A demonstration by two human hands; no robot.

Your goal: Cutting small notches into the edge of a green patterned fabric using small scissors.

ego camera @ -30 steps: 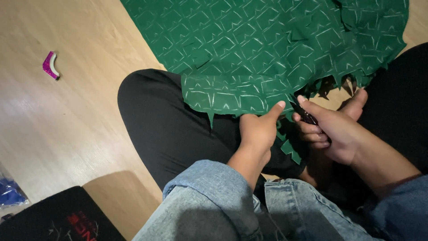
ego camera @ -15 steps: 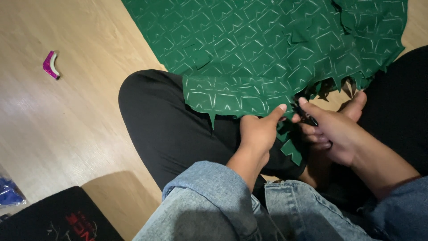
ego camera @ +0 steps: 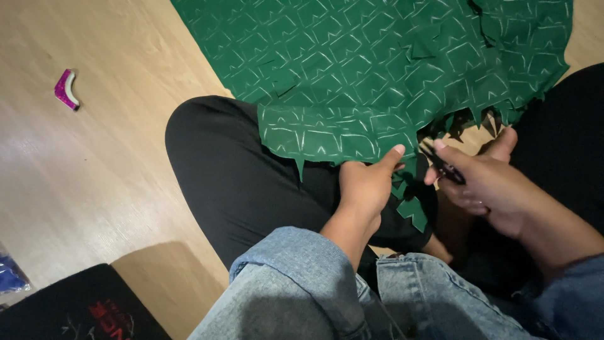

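since a second ago, both hands have barely shifted, the thumbs now nearly meeting at the cloth's edge. left hand (ego camera: 362, 186) pinches the jagged hem of the large green fabric sheet with pale chalk marks (ego camera: 384, 69), fingers closed on it. right hand (ego camera: 481, 182) is curled around small dark scissors (ego camera: 443, 165) just beside. the fabric drapes from the wooden floor (ego camera: 82, 182) over a black-trousered knee (ego camera: 233, 170). small green cut scraps (ego camera: 412, 204) lie below the hem.
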